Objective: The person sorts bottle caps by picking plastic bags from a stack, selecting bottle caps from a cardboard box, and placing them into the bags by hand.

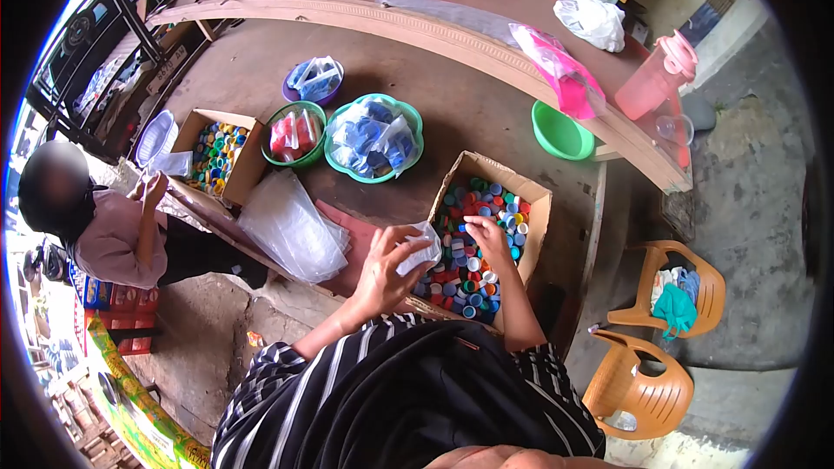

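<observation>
My left hand (382,271) is closed on a small clear plastic bag (420,248), held at the near left edge of a cardboard box. Loose bottle caps (473,288) in red, blue, white, green and yellow fill the cardboard box (537,215). Above the caps, my right hand (492,241) has its fingers curled together; whatever they may hold is too small to make out. Left of the box lies a stack of clear plastic sheets or bags (291,226), apart from both hands.
Packed bags of blue caps fill a turquoise basin (419,149); red ones sit in a green basin (295,161). Another cap box (252,156) stands near a person (117,230) at left. A wooden rail (417,28) crosses behind. Orange chairs (647,391) stand at right.
</observation>
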Action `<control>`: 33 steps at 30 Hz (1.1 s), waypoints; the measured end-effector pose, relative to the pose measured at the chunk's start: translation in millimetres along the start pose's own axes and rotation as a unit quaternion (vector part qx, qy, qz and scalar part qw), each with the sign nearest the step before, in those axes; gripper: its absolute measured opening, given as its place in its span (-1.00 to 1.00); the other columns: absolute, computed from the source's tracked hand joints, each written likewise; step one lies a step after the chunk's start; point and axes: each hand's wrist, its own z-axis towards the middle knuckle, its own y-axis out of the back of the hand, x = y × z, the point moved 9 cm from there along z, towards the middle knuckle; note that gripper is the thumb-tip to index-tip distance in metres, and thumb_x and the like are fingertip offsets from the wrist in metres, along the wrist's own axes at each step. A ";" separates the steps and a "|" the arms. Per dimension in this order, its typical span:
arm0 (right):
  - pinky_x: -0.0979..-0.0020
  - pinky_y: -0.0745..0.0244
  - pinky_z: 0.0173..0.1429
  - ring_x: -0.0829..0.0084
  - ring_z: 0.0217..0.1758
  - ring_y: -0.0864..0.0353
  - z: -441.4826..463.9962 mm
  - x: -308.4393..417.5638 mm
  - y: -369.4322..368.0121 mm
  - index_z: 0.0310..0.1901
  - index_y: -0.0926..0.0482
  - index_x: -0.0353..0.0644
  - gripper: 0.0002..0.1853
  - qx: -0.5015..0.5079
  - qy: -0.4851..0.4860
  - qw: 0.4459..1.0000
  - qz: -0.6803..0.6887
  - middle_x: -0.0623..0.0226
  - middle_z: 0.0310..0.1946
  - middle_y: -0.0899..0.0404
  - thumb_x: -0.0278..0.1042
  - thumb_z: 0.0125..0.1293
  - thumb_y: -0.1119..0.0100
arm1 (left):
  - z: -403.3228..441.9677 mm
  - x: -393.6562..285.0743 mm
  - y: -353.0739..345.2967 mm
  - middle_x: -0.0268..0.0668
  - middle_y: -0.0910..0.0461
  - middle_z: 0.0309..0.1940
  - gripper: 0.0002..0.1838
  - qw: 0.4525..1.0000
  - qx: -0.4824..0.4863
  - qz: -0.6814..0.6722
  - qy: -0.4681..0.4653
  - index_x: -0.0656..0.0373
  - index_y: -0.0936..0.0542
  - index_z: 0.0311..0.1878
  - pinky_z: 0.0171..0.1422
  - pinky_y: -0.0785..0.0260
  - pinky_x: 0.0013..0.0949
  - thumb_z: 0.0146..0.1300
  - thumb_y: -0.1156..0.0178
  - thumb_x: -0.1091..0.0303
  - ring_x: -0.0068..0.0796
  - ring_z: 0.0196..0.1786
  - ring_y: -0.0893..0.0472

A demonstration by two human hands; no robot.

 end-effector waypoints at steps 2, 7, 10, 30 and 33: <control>0.39 -0.57 0.15 0.52 0.02 -0.62 -28.0 2.5 -3.9 0.08 -0.58 -0.27 -0.73 -0.019 -0.069 0.979 0.193 0.29 0.00 -0.61 -0.29 0.47 -0.18 | -3.7 -12.4 -12.6 -0.22 -0.56 -0.04 -0.65 0.999 0.022 -0.038 -0.028 0.08 -0.67 -0.01 0.06 -0.42 -0.12 0.09 -0.44 0.43 -0.11 -0.02 -0.52; 0.29 -0.51 0.27 0.41 0.10 -0.61 -80.0 1.6 -12.8 0.03 -0.55 -0.27 -0.74 -0.067 -0.110 0.932 0.340 0.27 0.03 -0.60 -0.33 0.43 -0.23 | -20.3 -10.4 -59.0 -0.17 -0.61 -0.12 -0.69 0.986 0.103 -0.131 -0.009 0.19 -0.66 -0.01 -0.02 -0.52 -0.21 0.14 -0.39 0.50 -0.17 -0.11 -0.64; 0.32 -0.44 0.32 0.43 0.16 -0.58 -93.8 1.9 -11.5 0.04 -0.56 -0.25 -0.69 -0.071 -0.109 0.974 0.185 0.26 0.09 -0.60 -0.36 0.33 -0.34 | -30.9 -4.8 -78.4 -0.12 -0.60 -0.15 -0.76 0.982 0.117 -0.148 -0.004 0.25 -0.65 -0.06 -0.10 -0.57 -0.19 0.19 -0.35 0.49 -0.08 -0.18 -0.67; 0.28 -0.42 0.29 0.21 0.19 -0.56 -77.0 185.5 -70.1 -0.06 -0.62 -0.22 -0.77 -0.046 0.208 0.961 -0.176 0.20 0.15 -0.60 -0.49 0.26 -0.34 | -37.4 33.3 -18.0 -0.28 -0.55 -0.26 -0.88 0.996 0.051 0.059 0.032 0.07 -0.64 -0.20 -0.14 -0.52 -0.13 0.18 -0.30 0.42 -0.13 -0.17 -0.64; 0.29 -0.43 0.28 0.23 0.19 -0.57 -72.3 181.2 -58.5 0.00 -0.62 -0.21 -0.77 -0.072 0.197 0.966 -0.152 0.20 0.15 -0.60 -0.46 0.31 -0.30 | -35.6 33.2 -11.8 -0.27 -0.55 -0.24 -0.89 0.998 0.042 0.045 0.019 0.09 -0.63 -0.23 -0.11 -0.52 -0.14 0.16 -0.29 0.46 -0.11 -0.15 -0.63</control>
